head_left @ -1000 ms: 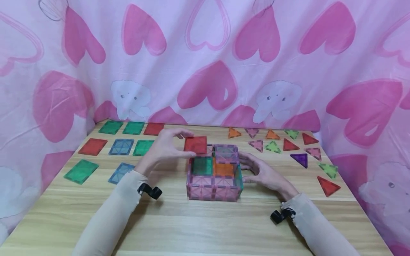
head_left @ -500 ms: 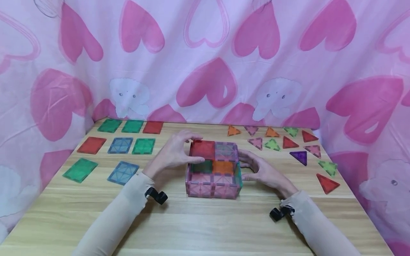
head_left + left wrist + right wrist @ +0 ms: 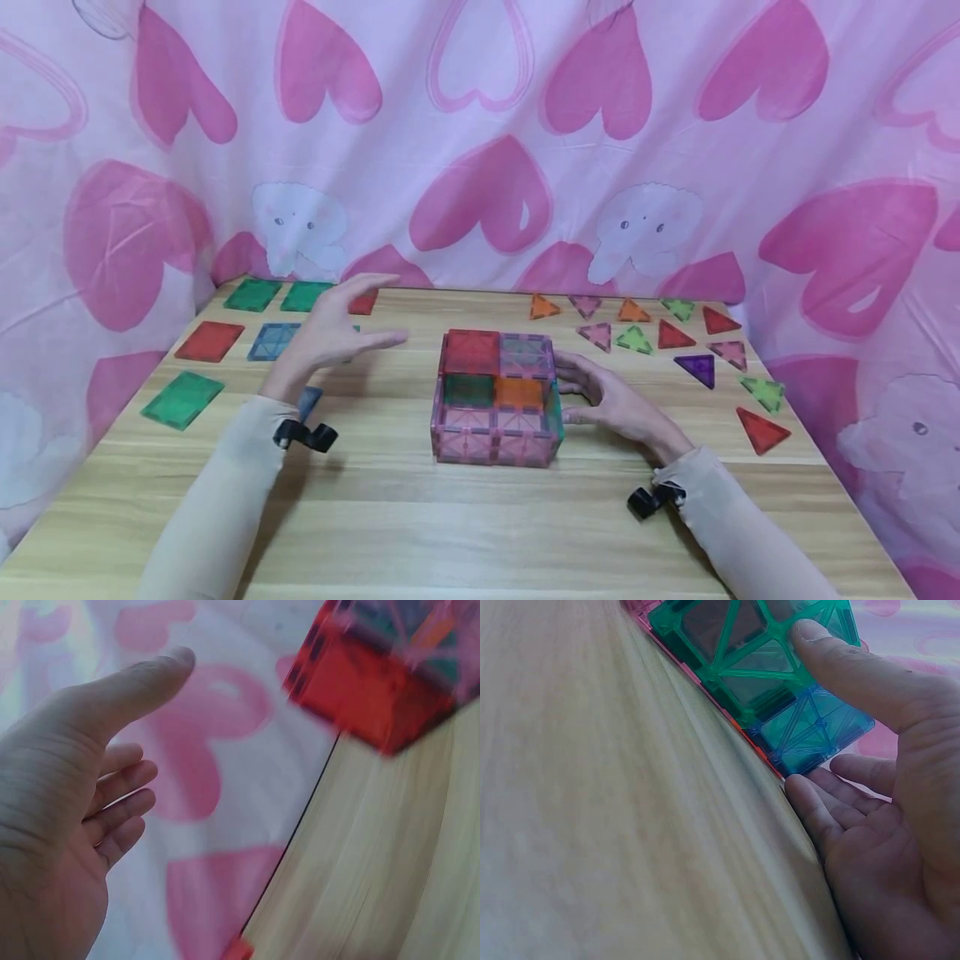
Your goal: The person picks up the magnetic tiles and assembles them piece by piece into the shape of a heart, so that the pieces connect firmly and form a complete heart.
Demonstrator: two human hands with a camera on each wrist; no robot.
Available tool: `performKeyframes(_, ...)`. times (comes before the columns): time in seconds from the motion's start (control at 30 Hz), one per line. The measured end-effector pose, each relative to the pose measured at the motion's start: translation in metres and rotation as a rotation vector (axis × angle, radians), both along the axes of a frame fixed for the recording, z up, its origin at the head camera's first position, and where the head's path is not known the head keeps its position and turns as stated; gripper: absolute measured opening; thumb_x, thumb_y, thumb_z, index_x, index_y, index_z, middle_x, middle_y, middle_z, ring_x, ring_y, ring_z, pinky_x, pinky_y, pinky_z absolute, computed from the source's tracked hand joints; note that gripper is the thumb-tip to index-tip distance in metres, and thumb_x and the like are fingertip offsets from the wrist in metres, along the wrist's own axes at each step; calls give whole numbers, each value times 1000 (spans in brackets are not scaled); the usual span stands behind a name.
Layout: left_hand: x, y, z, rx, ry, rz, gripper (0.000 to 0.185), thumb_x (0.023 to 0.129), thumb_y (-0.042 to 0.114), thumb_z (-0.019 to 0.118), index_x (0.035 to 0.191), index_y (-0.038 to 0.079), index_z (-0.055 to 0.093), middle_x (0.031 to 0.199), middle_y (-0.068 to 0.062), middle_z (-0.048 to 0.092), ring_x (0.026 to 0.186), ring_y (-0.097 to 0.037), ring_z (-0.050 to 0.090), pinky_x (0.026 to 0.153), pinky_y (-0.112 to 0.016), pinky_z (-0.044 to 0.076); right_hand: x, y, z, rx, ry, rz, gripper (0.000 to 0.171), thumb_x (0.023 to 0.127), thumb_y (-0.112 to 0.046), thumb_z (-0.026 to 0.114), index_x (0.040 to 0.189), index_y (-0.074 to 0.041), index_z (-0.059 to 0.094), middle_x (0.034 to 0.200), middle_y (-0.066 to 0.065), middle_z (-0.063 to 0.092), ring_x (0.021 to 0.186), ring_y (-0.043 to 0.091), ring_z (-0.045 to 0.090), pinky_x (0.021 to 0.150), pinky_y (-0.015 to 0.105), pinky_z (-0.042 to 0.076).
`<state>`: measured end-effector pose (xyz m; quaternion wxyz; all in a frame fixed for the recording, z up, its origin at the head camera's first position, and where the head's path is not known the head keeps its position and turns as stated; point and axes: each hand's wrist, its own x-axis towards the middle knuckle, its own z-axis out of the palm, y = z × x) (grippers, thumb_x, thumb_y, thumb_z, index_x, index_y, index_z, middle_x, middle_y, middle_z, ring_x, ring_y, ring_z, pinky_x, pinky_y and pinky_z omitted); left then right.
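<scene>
A box of see-through magnetic tiles (image 3: 463, 446) stands mid-table, pink in front. A red square tile (image 3: 472, 350) lies flush at its back left top, beside a pale purple one (image 3: 527, 353); the front part of the top is uncovered, showing green and orange tiles inside. My left hand (image 3: 326, 337) hovers left of the box, fingers spread and holding nothing. My right hand (image 3: 615, 408) rests at the box's right side. In the right wrist view its thumb touches a green tile (image 3: 757, 671), and its loosely bent fingers lie by the blue tile's (image 3: 810, 735) far corner.
Loose square tiles lie at the left, among them a green one (image 3: 182, 400) and a red one (image 3: 210, 342); my left hand covers some. Several triangles, such as a purple one (image 3: 697, 369), lie at the right. A pink heart-patterned curtain (image 3: 480, 200) borders the wooden table (image 3: 480, 533).
My left hand set the red square tile down on the box's back left top, let go, and moved away to the left. My right hand stayed at the box's right side.
</scene>
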<state>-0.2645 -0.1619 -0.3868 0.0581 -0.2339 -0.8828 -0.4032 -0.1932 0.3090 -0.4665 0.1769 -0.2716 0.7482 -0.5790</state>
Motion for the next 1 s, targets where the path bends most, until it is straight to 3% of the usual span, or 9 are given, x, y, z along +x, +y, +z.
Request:
performKeyframes(0.17,3,-45,-9,-77,-49,52,86,91,35,95,166,22,54,170,-11,51,156,-41,44,119,-79,37,0,-1,1,8,-6,-5,91,102,-7,80,176,-12,28,178,17,35,154,46,46,121,24,45)
performKeyframes(0.33,1,-80,-26,-162,-200,70,90,92,27,95,168,14,48,175,-21,40,158,-51,37,122,-76,36,1,-1,2,1,-24,-9,90,102,-7,80,176,-13,28,178,16,36,155,45,45,121,26,45)
performKeyframes(0.4,0,-89,-32,-140,-301,77,95,92,27,95,171,15,45,178,-21,35,161,-49,32,125,-75,31,1,-1,3,2,-25,-13,90,102,-7,81,176,-14,29,178,15,36,155,45,46,122,27,45)
performKeyframes(0.57,-3,-101,-43,-122,-422,74,99,93,26,94,174,14,37,181,-21,28,163,-46,25,128,-75,24,2,-2,2,9,-19,-11,90,103,-7,80,176,-13,28,178,17,37,155,45,47,121,27,46)
performKeyframes(0.8,-10,-100,-49,-226,-291,31,87,94,12,91,168,5,46,174,-24,40,163,-47,30,130,-70,26,3,-2,2,-9,-35,-13,91,102,-7,80,176,-14,28,177,16,38,154,46,47,120,27,47)
performKeyframes(1.0,-7,-94,-45,-189,-257,98,87,86,31,100,160,11,59,162,-18,55,143,-42,49,122,-69,40,2,-2,2,-24,-34,1,91,103,-5,79,177,-12,27,177,19,37,154,47,47,120,27,47)
